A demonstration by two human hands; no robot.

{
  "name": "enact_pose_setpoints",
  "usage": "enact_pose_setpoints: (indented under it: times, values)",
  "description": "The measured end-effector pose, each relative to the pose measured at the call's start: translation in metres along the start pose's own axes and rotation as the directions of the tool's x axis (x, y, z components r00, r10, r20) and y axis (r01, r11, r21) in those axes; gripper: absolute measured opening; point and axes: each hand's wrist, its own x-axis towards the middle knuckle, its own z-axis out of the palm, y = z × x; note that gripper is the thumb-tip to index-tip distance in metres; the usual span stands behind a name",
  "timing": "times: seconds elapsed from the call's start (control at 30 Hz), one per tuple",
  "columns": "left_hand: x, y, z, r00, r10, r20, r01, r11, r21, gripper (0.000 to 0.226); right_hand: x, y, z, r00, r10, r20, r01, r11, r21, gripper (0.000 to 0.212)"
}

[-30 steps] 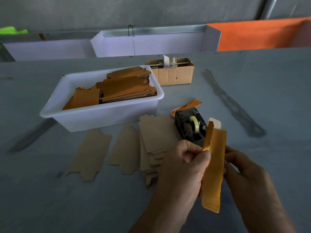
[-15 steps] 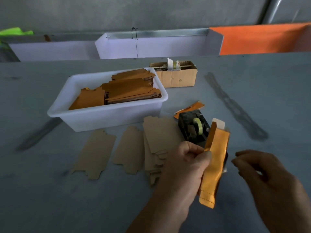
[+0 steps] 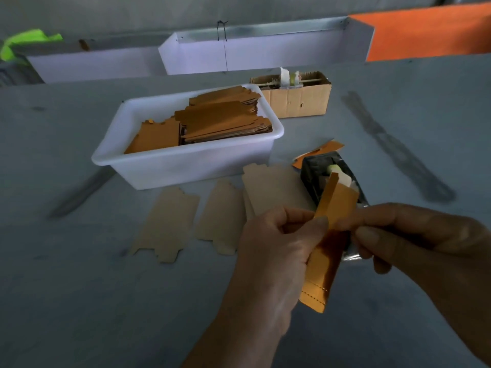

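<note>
My left hand [image 3: 276,251] pinches a folded orange cardboard sleeve [image 3: 325,264], holding it upright above the table. My right hand [image 3: 425,243] reaches in from the right, its thumb and forefinger pinching the sleeve's upper part beside my left thumb. Directly behind the sleeve sits a black tape dispenser [image 3: 316,173] with a yellowish roll. A stack of flat tan cardboard blanks [image 3: 271,189] lies left of the dispenser.
A white plastic tub [image 3: 186,163] holds several folded orange sleeves. Two single tan blanks [image 3: 167,221] lie in front of it. A small brown cardboard box [image 3: 295,98] stands behind. White and orange bins [image 3: 265,54] line the table's far edge.
My right hand had let go and drawn back to the right half a second ago; it has now returned and pinches the sleeve again. My left hand keeps its hold throughout.
</note>
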Motion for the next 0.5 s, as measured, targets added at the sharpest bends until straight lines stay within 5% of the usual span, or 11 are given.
enact_pose_setpoints:
  times: [0.07, 0.2, 0.5]
  values:
    - [-0.002, 0.001, -0.001, 1.0, 0.011, 0.011, -0.011, 1.0, 0.008, 0.006, 0.005, 0.001, 0.003, 1.0, 0.011, -0.016, -0.009, 0.997, 0.078, 0.02]
    - [-0.005, 0.005, -0.003, 0.998, 0.06, 0.028, -0.06, 0.998, 0.018, 0.005, 0.013, 0.004, 0.005, 0.994, 0.1, -0.038, -0.096, 0.991, 0.094, 0.048]
    - [-0.004, 0.007, -0.009, 0.986, 0.11, 0.124, -0.11, 0.994, -0.005, 0.007, 0.021, 0.007, 0.005, 0.976, 0.199, -0.084, -0.191, 0.977, 0.099, 0.054]
